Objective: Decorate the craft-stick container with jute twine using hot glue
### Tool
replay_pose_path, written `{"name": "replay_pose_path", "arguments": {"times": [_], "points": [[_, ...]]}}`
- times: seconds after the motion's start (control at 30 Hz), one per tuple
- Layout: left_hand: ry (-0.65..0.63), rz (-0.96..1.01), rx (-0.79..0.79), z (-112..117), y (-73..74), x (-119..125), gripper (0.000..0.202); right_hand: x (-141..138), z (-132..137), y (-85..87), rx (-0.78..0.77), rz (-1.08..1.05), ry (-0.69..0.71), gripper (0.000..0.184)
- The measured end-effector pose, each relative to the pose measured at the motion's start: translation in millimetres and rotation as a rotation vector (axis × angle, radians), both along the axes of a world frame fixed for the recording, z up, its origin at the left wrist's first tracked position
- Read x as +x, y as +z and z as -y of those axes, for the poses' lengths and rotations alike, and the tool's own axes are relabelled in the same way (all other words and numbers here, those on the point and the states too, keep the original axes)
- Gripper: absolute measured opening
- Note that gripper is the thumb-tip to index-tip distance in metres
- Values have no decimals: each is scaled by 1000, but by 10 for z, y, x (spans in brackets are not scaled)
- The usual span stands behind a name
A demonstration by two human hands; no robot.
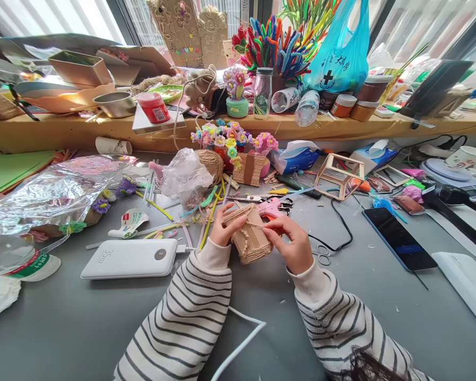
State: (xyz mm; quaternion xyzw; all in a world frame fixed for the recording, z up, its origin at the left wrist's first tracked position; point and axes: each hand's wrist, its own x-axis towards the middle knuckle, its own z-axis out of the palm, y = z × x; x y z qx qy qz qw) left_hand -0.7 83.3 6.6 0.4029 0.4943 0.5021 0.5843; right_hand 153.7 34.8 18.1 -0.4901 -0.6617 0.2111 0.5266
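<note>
Striped sleeves [182, 312] are stretched toward the box [256, 244], gripped at its left by the left hand [224, 228], with twine [250, 226] pinched at its right by the right hand [292, 243] and the power bank [129, 259] set left of it.

Slatted container [256, 238] | tan, twine [257, 254] round base | tilted | between left hand [223, 226], right hand [295, 243]

Bright daylight comes through the windows [79, 18] along the top, nearly white at upper left; glare streaks the clear plastic wrap [35, 198] at left. Wide-angle stretch distorts both side edges; the centre looks sharp.
</note>
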Motion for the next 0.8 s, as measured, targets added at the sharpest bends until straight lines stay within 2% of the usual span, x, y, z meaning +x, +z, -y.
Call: {"name": "replay_pose_path", "arguments": {"times": [0.13, 0.3, 0.43, 0.57, 0.8], "points": [[47, 23, 52, -28, -54, 7, 60, 37, 45, 12, 113, 100, 20, 12], [116, 23, 91, -81, -110, -9, 58, 64, 70, 4, 173, 169, 26, 15], [88, 19, 63, -91, -67, -26, 61, 63, 83, -24, 209, 212, 14, 18], [115, 27, 63, -58, -22, -9, 60, 64, 109, -74, 263, 251, 0, 22], [126, 47, 75, -34, -21, -4, 58, 78, 159, -138, 307, 288, -18, 28]]}}
